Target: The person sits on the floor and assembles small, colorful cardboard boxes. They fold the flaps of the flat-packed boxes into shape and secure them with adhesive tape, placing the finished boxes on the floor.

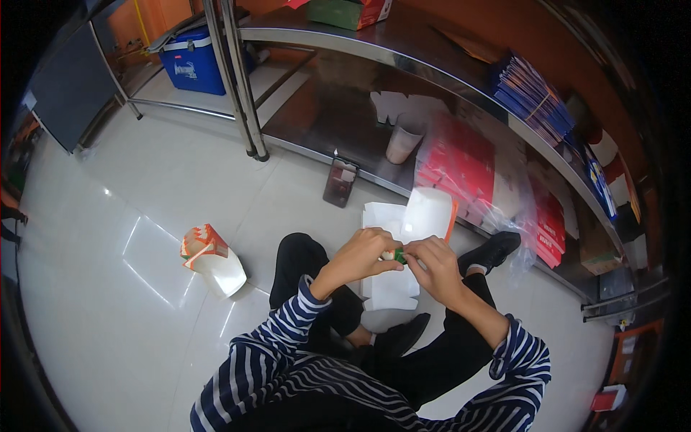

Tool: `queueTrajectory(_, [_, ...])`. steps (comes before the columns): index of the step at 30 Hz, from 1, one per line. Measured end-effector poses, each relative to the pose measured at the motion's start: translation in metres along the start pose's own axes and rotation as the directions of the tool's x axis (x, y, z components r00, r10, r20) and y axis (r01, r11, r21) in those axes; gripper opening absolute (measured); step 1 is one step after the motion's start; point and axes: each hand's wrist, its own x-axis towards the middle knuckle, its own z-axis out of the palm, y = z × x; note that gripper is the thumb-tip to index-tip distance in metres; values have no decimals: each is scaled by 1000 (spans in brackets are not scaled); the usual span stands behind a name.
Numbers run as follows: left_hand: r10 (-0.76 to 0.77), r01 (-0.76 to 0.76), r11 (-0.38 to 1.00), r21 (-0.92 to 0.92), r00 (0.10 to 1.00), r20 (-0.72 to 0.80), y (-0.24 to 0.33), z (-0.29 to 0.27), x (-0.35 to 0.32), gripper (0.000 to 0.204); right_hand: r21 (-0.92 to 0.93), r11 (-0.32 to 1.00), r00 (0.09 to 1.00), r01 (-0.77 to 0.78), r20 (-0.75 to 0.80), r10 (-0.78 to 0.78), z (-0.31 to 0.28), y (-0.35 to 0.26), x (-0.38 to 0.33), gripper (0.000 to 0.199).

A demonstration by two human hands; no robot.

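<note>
The person sits on the floor (165, 209) with legs folded, close to the front edge of the lower shelf (317, 119). Both forearms reach forward and slant inward from the striped sleeves, so the hands meet in front of the knees. The left hand (360, 259) is turned back-up, its fingers curled over and the thumb stretched along below. The right hand (439, 268) comes in from the other side, knuckles bent, fingertips nearly touching the left's.

Between them they have a small green-and-white piece (398, 255), pinched from both sides with hardly any gap; most of it is hidden, so I can't make out its shape. It is held over an unfolded white carton (389, 281) lying on the floor. An orange-edged white carton (426, 214) is just beyond the hands, toward the shelf's front edge, where a phone (340, 181) leans.
</note>
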Motion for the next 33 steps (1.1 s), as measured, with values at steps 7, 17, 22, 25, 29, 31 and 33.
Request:
queueTrajectory(7, [15,-15,997,-74,1000,-2,-4,0,-6,29,-84,993,997,81,-6,-82,4,-8,-3,17])
queueTrajectory(17, [-3,-11,985,-169,996,-84,-8,5,-8,31,-168,976,990,140,-2,-143,-2,-8,1,25])
queueTrajectory(22, [-24,12,962,-272,999,-40,2,-7,-10,27,-188,957,971,219,-55,-233,-4,-8,2,27])
queueTrajectory(25, [-88,56,911,-409,994,-61,7,-16,-14,24,-193,945,950,265,-115,-290,-11,-12,5,27])
queueTrajectory(29, [-199,154,843,-515,980,-32,16,-24,-20,24,-121,925,914,359,-155,-375,-23,-13,6,27])
queueTrajectory(31, [-217,171,827,-535,976,-23,18,-25,-22,23,-108,926,916,363,-144,-375,-27,-17,6,27])
queueTrajectory(33, [-242,198,814,-546,970,-9,23,-26,-23,21,-89,927,917,365,-136,-374,-28,-18,6,26])
